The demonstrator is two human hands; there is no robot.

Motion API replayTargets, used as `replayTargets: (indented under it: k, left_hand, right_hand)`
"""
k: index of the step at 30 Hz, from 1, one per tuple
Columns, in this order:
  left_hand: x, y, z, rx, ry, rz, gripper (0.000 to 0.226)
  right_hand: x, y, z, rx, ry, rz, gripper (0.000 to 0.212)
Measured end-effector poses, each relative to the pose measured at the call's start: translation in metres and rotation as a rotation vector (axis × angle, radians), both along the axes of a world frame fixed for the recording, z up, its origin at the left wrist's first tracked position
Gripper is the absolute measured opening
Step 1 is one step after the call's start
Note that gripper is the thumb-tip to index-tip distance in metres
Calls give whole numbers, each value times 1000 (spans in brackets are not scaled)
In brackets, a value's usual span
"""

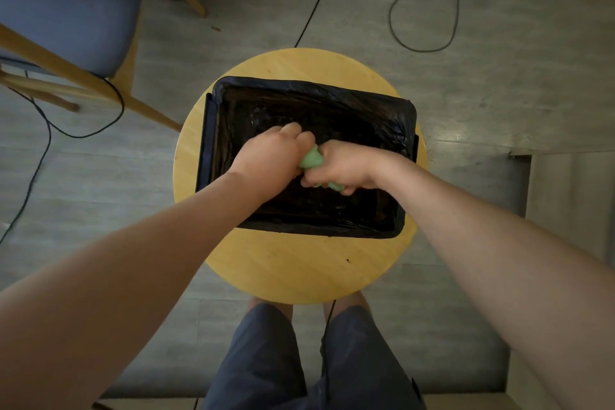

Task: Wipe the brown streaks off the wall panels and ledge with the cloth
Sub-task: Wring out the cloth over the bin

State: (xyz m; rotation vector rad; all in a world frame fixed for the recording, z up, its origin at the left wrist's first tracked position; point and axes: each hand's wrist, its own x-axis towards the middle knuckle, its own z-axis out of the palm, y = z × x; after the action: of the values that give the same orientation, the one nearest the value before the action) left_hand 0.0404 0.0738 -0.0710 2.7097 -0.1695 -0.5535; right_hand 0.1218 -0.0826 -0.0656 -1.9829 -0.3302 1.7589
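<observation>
Both fists, left hand [271,156] and right hand [342,166], were clamped on the green cloth [311,159], twisted above the black-lined tray [213,129]. It looked soft, limp, probably wet; bunching it whole seemed best.

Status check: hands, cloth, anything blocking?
Left hand and right hand both clenched on green cloth, twisting it over the black-lined tub on the round stool. Wall panels, ledge not in view. Nothing blocking.
</observation>
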Motion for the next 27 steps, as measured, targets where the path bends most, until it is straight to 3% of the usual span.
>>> replayTargets:
  k: [3, 6, 9, 15, 18, 20, 24, 27]
  left_hand:
    - [12, 2, 11, -177, 451, 164, 55]
    - [20, 19, 22, -688, 919, 439, 55]
    - [23, 33, 24, -1001, 1120, 607, 55]
    - [20, 24, 11, -1079, 1362, 460, 63]
    - [25, 17, 9, -959, 1343, 358, 38]
    - [27, 10, 7, -770, 1218, 359, 16]
    - [29, -8, 6, -88, 715, 14, 29]
    - [23, -15, 10, 89, 424, -49, 18]
  right_hand:
    - [-4, -5, -5, 75, -502, 233, 13]
    - [-12, -19, -9, 206, -844, 337, 23]
    - [-21, -26, -10, 389, -1013, 284, 20]
    - [-24, -22, -6, 599, -1174, 323, 17]
    - [-28, -21, -8, 521, -1147, 409, 35]
    - [-28, -19, -7, 324, -1103, 455, 41]
    - [-25, -11, -5, 74, -1114, 513, 15]
    - [-13, -2, 0, 1, -696, 332, 23]
